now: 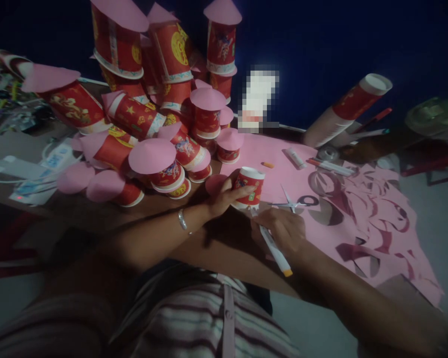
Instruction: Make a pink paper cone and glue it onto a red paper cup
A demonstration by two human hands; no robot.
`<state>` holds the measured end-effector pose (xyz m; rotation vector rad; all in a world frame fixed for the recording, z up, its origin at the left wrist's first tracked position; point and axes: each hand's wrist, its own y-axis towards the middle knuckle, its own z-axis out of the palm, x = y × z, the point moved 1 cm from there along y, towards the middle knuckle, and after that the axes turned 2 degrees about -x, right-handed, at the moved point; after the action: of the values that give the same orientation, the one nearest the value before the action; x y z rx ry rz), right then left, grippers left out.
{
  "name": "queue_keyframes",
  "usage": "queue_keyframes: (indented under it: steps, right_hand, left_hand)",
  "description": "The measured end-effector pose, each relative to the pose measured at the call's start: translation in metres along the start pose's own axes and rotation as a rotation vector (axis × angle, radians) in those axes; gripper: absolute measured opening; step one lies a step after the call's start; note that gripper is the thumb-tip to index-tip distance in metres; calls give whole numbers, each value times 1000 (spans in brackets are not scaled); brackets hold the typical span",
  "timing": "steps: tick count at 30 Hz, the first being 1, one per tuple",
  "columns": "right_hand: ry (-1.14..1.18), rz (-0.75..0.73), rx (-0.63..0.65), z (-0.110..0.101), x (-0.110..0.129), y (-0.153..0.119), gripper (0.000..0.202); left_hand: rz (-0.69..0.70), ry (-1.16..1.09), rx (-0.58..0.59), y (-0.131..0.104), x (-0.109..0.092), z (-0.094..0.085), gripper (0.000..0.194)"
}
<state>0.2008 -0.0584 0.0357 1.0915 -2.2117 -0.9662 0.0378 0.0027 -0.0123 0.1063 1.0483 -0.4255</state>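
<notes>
Holding a red paper cup [248, 187] upside down on the pink paper sheet [362, 209], we wrap our left hand [224, 196] around its side, fingers curled against the printed wall. Our right hand [281, 229] sits just beside the cup, closed around a white marker [274, 247] with an orange end, its tip pointing toward the cup's base. A silver bracelet [182, 219] shows on our left wrist. Scissors [294, 202] lie on the pink sheet just right of the cup, among curled paper offcuts. Further back on the sheet lie a glue stick [294, 157] and another pen [330, 166]. Behind our left hand rises a pile of red cups with pink paper cones [160, 124] on them. A stack of unused cups [345, 109] lies tilted at the sheet's far edge.
</notes>
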Motion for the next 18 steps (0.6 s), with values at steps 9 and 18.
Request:
queue_keyframes:
  steps: [9, 18]
  right_hand:
    - [-2, -42, -16, -2, 1, -1, 16]
    - [-37, -55, -18, 2, 0, -3, 16]
  left_hand:
    - [-6, -4, 3, 0, -1, 0, 43]
    - [1, 13, -4, 0, -1, 1, 45]
